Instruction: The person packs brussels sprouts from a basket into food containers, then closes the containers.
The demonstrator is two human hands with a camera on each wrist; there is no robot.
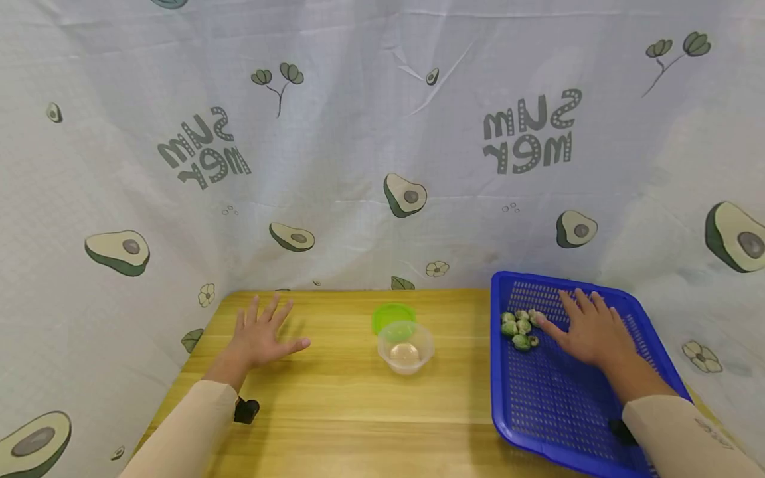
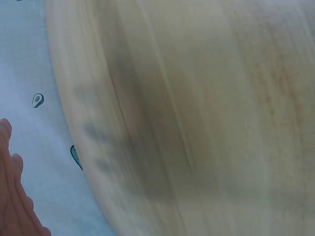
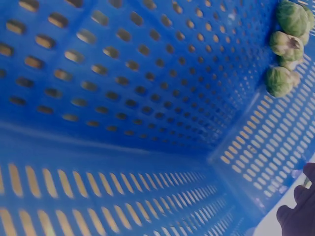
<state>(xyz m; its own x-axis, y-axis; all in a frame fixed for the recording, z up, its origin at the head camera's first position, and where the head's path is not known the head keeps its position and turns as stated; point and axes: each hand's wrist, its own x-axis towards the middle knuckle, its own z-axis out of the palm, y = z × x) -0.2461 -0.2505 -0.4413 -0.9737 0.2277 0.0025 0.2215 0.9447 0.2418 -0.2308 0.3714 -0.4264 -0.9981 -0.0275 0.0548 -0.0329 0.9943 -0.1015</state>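
My left hand (image 1: 259, 340) is held with fingers spread over the left side of the wooden table, holding nothing. Its shadow falls on the wood in the left wrist view. Over the blue plastic basket (image 1: 499, 398) at the right, my right hand (image 1: 600, 337) is also spread and holds nothing. Several Brussels sprouts (image 1: 522, 342) lie in the basket by its left wall, just left of my right thumb. Midway between the hands stands a clear plastic bowl (image 1: 406, 364), overlapping a bright green round lid (image 1: 390, 313) behind it.
The wooden table (image 1: 358, 418) ends at a white cloth (image 1: 352, 146) printed with avocados, which hangs behind and at both sides. Slotted walls of the basket rise around the sprouts. A small black device (image 1: 246, 410) sits at my left wrist.
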